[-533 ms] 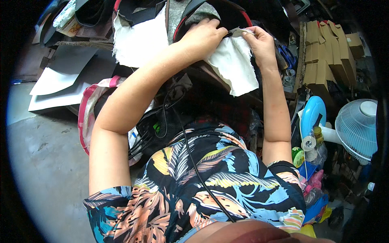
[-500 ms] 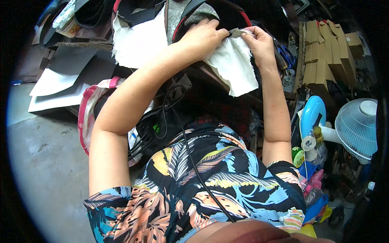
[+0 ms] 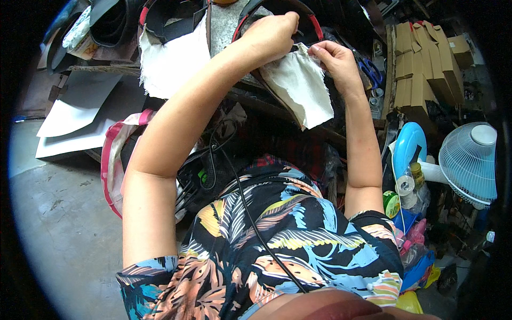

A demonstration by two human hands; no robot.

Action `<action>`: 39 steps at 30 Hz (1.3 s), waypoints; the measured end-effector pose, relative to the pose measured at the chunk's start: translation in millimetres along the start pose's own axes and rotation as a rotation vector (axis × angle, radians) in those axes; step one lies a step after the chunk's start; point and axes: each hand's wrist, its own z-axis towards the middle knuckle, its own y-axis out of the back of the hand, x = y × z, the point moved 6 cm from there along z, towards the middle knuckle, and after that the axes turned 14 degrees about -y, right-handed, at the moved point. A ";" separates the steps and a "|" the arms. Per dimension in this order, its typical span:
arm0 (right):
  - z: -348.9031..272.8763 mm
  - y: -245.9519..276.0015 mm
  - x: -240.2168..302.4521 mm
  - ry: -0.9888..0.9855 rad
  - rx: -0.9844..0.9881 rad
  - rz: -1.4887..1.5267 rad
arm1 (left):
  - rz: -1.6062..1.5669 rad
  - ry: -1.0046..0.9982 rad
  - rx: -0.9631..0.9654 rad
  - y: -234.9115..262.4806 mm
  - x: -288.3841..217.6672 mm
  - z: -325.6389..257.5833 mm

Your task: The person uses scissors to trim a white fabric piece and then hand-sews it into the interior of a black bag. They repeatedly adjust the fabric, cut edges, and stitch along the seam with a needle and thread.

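A scrap of off-white cloth (image 3: 301,88) is pinched at its top edge by both hands, way up at the far side of a very cluttered workbench. The left hand (image 3: 269,34) is curled nearly shut, with its fingertips closed on the cloth's upper left corner, just over a dark red-rimmed piece (image 3: 314,21) of some kind; what exactly that piece is can't be made out. The right hand (image 3: 336,61) is closed too, thumb and forefinger nipped onto the upper right corner, so the top edge is held between the two hands and the rest of the cloth is left hanging down, frayed along the bottom.

A bigger sheet of the same pale cloth (image 3: 173,58) is draped over the bench to the left of it. Blue-handled scissors (image 3: 370,72) are seen just right of the right hand, and flat cardboard boxes (image 3: 421,64) are stacked beyond those. A white fan (image 3: 469,160) is parked low on the right, near a blue bottle-shaped thing (image 3: 408,149) and some tape rolls (image 3: 404,185). White sheets (image 3: 80,117) are piled off to the left above grey concrete floor (image 3: 58,224).
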 end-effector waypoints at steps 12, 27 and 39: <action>-4.7 -7.1 -8.1 0.211 -0.054 0.118 | 0.093 -0.041 0.125 -22.0 -6.0 11.5; -23.5 -16.6 29.2 0.435 -0.324 -0.259 | 0.064 -0.039 0.082 -21.0 -2.9 1.1; -9.5 0.9 16.2 0.373 -0.368 -0.237 | 0.017 -0.062 0.027 -27.4 -0.9 -7.2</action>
